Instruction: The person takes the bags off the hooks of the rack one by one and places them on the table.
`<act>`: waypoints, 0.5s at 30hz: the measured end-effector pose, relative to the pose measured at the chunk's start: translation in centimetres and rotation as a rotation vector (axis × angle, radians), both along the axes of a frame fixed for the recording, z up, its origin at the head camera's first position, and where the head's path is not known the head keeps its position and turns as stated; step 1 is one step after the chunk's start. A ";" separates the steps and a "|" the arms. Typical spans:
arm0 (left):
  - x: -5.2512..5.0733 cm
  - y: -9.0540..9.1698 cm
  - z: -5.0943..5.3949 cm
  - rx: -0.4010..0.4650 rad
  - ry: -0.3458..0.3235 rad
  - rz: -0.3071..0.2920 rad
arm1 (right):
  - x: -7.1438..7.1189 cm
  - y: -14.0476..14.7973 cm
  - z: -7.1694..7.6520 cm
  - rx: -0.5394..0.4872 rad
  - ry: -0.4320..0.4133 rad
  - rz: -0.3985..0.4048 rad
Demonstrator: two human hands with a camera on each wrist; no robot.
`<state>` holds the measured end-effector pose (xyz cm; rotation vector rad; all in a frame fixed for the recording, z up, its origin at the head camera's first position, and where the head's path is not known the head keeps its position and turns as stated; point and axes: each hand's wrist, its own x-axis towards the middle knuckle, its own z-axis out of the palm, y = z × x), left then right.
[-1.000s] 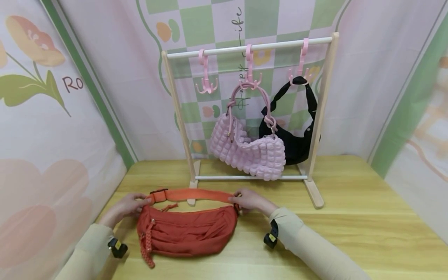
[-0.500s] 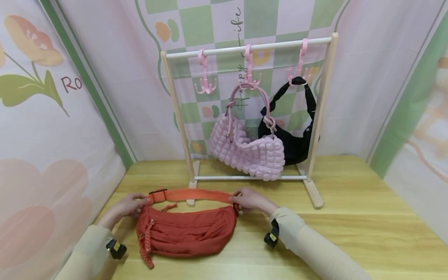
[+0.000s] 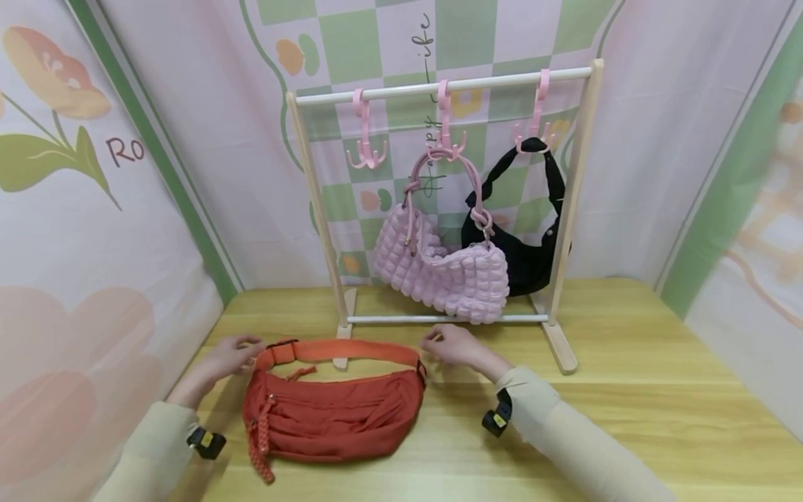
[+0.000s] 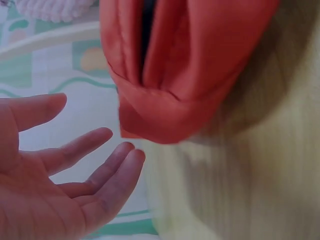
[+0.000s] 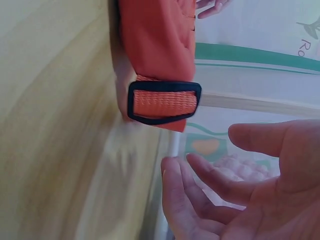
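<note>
Left hand (image 3: 226,359): your fingers are loose and a bit spread, holding nothing, just beside the left end of the red bag (image 3: 335,418); the wrist view cuts off part of your palm
Right hand (image 3: 458,346): your fingers bend softly with the thumb apart, holding nothing, just beside the bag's right end; your right sleeve (image 3: 590,446) runs off the bottom edge
Red bag's spot: it lies on the table (image 3: 564,432) in front of the rack (image 3: 580,202), between your two hands; you can't see its underside
Black bag (image 3: 530,268): it hangs from the right one of the pink hooks (image 3: 365,155); the purple bag (image 3: 445,268) and the rack's right post hide bits of it
Curly writing (image 3: 426,42): the middle hook and the bar cross it, so some letters are hard for you to read
Orange strap (image 3: 354,350): flat and woven, it bends along the bag's top and hides a piece of the rack's left foot
Black buckle (image 5: 165,86): a hard frame with rounded corners, strap threaded through
Braided cord (image 3: 263,429): bumpy, hanging down the bag's wrinkly cloth
Purple bag's skin: puffy little squares, with a knotted smooth handle
Table edges: the back edge runs behind the rack; wood stretches on past your right arm
Gaps: you have a little space between each hand and the red bag
</note>
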<state>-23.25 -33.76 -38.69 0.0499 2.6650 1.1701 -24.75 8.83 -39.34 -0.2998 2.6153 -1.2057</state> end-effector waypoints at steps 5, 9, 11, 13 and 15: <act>0.1 1.0 0.7 -0.046 0.066 -0.018 | -0.1 0.5 0.6 0.033 0.077 0.010; 0.1 1.9 1.5 -0.114 0.128 -0.039 | -0.2 0.9 1.1 0.071 0.188 0.016; 0.1 2.5 1.9 -0.147 0.151 -0.054 | -0.2 1.2 1.4 0.087 0.236 0.010; 0.1 3.0 2.4 -0.163 0.157 -0.057 | -0.2 1.3 1.7 0.082 0.266 0.001; 0.1 3.6 2.8 -0.171 0.160 -0.059 | -0.2 1.6 1.9 0.079 0.289 -0.011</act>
